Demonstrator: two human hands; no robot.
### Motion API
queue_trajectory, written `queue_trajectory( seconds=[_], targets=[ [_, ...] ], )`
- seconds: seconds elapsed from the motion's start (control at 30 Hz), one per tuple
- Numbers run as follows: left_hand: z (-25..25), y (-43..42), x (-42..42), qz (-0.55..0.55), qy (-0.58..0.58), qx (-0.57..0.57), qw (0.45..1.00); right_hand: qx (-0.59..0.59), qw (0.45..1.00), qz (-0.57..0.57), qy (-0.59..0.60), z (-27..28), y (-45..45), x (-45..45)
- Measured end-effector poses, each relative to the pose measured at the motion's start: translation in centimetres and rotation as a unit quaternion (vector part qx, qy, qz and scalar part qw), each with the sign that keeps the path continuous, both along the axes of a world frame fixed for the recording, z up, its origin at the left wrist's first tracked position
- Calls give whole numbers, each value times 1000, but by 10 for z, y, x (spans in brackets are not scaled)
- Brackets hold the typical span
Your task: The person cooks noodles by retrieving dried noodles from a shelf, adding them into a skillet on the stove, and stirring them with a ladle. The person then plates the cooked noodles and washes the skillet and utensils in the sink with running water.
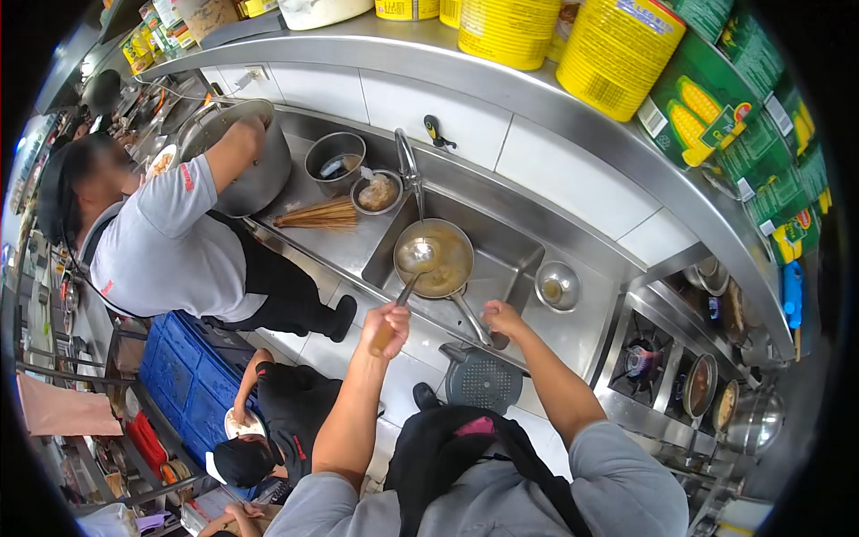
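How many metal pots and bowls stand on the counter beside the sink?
4: a large pot, a smaller pot and a bowl left of the sink, plus a second bowl to its right. A co-worker's arm reaches into the large pot, so something there may be hidden.

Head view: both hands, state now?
Left hand: closed, holding the ladle.
Right hand: loosely curled near the pan handle; open or closed can't be told.

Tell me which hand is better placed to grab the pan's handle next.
Probably the right hand: it appears empty and is close beside the pan's handle, while the left hand grips the ladle.
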State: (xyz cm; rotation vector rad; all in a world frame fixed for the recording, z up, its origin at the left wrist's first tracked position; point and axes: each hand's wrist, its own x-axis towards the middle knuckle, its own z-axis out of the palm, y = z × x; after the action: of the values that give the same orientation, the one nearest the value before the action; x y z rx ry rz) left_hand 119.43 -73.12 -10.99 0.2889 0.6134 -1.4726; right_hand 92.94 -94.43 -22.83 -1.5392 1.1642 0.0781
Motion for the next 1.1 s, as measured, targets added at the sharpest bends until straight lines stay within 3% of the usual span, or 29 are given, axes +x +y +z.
queue_trajectory(
  seconds=[0.07, 0.1, 0.17, 0.37, 0.4, 0.43, 0.47, 0.5, 0.57, 0.7, 0.83, 0.9, 0.93, 0.97, 1.0, 1.03, 1.1],
  targets=[
    [6, -3, -17, -87, -178, 113, 974, 46, 998, -38, -30, 31, 5, -1],
    [10, 1, -17, -85, -176, 112, 974, 69, 995, -60, -48, 38, 4, -3],
    [13, 12, -15, -159, -368, 103, 911, 88, 991, -81, -63, 51, 0, -5],
    [-23, 29, -16, -195, -371, 79, 905, 94, 985, -113, -95, 81, -7, 4],
    [-25, 31, -22, -256, -542, 134, 789, 97, 983, -114, -103, 82, -9, 8],
    [-29, 36, -29, -306, -686, 182, 635, 101, 982, -116, -110, 83, -10, 10],
    [-85, 49, -34, -207, -913, 187, 297, 100, 983, -114, -107, 86, -8, 12],
    [-83, 54, -33, -205, -912, 189, 300, 99, 982, -115, -109, 90, -5, 17],
    [-66, 61, -25, -307, -893, 219, 247, 95, 982, -116, -114, 96, -5, 31],
    [-79, 78, -16, -304, -904, 237, 185, 110, 981, -95, -130, 98, 2, 45],
    [-87, 83, -15, -237, -924, 224, 197, 106, 982, -90, -130, 97, 3, 60],
    [-89, 77, -20, -205, -714, 140, 655, 96, 982, -91, -137, 95, -1, 69],
    [-64, 72, -20, -191, -556, 114, 801, 85, 981, -95, -147, 93, -4, 75],
    [-57, 71, -17, -189, -554, 116, 803, 86, 982, -92, -144, 92, -11, 83],
    [-53, 70, -13, -120, -362, 60, 923, 72, 980, -100, -158, 91, -22, 94],
    [-49, 68, -10, -46, -149, 0, 988, 57, 977, -110, -172, 92, -33, 107],
    [-44, 66, -9, -32, -93, -18, 995, 25, 977, -73, -201, 94, -62, 143]
  ],
)
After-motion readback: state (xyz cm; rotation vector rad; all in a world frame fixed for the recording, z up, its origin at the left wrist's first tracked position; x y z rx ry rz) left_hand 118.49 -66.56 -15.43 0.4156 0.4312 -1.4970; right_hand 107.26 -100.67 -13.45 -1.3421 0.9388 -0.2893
